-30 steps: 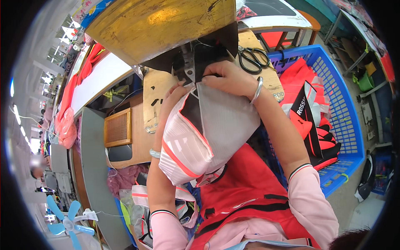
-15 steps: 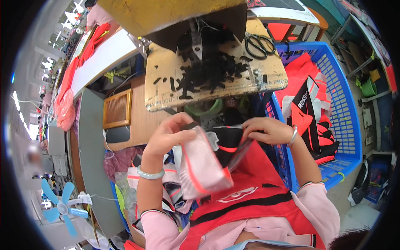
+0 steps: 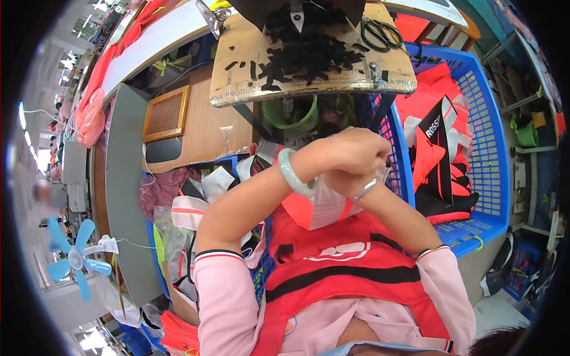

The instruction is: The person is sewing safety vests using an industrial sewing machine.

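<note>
My left hand [image 3: 356, 148], with a pale green bangle at the wrist, reaches across to the right with its fingers curled closed. My right hand [image 3: 343, 181], wearing a silver bracelet, is beneath it; its fingers are hidden behind the left hand. A white and coral sewn fabric piece [image 3: 332, 206] hangs below both hands, in front of my red apron [image 3: 344, 285]. An edge of this cloth shows under the left fingertips, so that hand appears to grip it. How the right hand touches the cloth cannot be seen.
Ahead, a wooden machine table [image 3: 237, 89] bears black fabric scraps [image 3: 309, 59] and black scissors [image 3: 381, 35]. A blue basket [image 3: 490, 160] of coral and black pieces stands at the right. Under the table is a green basket [image 3: 297, 121]. More cut pieces [image 3: 190, 210] lie at the left.
My hands were apart, with the fabric piece spread between them. Now they are together, the left crossed over the right, and the piece has moved right. The view has tilted lower.
</note>
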A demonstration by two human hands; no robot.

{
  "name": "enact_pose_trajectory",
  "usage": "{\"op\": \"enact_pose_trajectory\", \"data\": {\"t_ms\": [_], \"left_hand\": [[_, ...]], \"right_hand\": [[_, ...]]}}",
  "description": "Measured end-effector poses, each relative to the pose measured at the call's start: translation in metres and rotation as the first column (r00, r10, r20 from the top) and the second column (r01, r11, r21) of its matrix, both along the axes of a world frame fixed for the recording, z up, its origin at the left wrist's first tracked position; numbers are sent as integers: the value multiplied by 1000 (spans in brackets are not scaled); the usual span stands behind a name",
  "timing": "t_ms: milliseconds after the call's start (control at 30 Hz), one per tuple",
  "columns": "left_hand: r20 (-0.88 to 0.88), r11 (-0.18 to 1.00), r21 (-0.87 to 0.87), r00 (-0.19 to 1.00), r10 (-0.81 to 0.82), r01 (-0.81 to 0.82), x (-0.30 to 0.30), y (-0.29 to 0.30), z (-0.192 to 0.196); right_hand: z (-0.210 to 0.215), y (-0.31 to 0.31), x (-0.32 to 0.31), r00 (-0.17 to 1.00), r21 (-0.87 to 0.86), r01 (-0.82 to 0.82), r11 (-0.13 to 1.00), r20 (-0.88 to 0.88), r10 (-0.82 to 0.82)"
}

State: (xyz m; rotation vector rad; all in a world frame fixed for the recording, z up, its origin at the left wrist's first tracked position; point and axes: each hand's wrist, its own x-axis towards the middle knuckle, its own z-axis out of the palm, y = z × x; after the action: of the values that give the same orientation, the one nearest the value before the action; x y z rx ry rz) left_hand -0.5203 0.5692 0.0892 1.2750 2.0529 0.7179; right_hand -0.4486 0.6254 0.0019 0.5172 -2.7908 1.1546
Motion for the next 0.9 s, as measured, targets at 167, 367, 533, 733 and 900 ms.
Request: {"op": "enact_pose_trajectory", "data": {"t_ms": [167, 367, 533, 733, 900], "left_hand": [[395, 944, 10, 869, 298, -329, -5, -79, -20], [7, 702, 384, 762, 647, -599, 72, -103, -33], [-54, 580, 527, 657, 752, -621, 54, -113, 14], [-330, 732, 433, 663, 672, -526, 20, -112, 55], [-65, 777, 302, 801, 595, -553, -29, -110, 70]], "right_hand": [[38, 52, 27, 974, -10, 33, 999, 226, -30], [88, 56, 0, 895, -495, -124, 860, 320, 313], [135, 56, -13, 931, -405, -197, 893, 209, 300], [149, 58, -37, 996, 48, -43, 998, -81, 47], [142, 68, -70, 1000, -197, -2, 980, -24, -2]]}}
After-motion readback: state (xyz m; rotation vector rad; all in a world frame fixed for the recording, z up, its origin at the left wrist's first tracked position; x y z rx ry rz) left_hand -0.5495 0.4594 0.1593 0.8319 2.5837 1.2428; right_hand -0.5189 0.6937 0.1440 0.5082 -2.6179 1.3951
